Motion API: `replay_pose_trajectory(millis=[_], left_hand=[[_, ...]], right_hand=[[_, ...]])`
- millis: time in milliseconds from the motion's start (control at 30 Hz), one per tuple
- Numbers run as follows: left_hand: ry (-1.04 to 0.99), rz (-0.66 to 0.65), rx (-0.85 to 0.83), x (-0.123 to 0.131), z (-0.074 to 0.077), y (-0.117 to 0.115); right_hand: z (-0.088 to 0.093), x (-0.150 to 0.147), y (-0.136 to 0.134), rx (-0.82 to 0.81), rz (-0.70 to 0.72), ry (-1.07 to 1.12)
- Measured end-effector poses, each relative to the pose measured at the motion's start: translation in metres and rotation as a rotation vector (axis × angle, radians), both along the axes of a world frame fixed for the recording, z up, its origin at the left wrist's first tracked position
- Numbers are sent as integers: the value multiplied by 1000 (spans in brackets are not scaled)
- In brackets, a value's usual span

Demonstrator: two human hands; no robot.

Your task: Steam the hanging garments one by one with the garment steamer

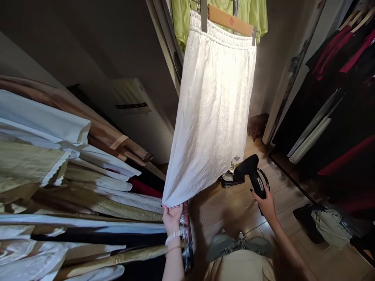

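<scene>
A white skirt [213, 105] with a gathered waistband hangs by clips from a wooden hanger [231, 20]. My left hand [172, 216] pinches the skirt's lower left corner and pulls the hem out to the left. In my right hand [265, 203] is a black handheld garment steamer [249, 168], its fingers wrapped round the handle. The steamer's head is by the skirt's lower right hem; whether it touches the cloth I cannot tell.
A green garment [258, 17] hangs behind the skirt. Packed clothes [102, 203] line the left side, dark and red ones [328, 58] the right. A small stool [258, 125] stands at the back. A cloth heap [331, 226] lies on the wooden floor [243, 210].
</scene>
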State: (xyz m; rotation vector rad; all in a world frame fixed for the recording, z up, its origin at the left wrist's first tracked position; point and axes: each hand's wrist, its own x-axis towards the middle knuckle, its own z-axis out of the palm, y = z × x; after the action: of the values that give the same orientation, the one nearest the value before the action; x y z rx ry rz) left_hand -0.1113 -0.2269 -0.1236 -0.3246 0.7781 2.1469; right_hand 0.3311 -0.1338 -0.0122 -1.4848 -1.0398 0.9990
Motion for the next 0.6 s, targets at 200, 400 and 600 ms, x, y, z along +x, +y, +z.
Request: replay_pose_trajectory(millis=[200,400,600], left_hand=[[42,-63,-99,-17,4,9],[51,-129,-70,-40,11,8],[16,-180,-79,-48,17,7]], right_hand=[[64,-43,58,284,124,-179],[145,-70,109,489,27,-433],[212,-75,160,748,-11,-717]])
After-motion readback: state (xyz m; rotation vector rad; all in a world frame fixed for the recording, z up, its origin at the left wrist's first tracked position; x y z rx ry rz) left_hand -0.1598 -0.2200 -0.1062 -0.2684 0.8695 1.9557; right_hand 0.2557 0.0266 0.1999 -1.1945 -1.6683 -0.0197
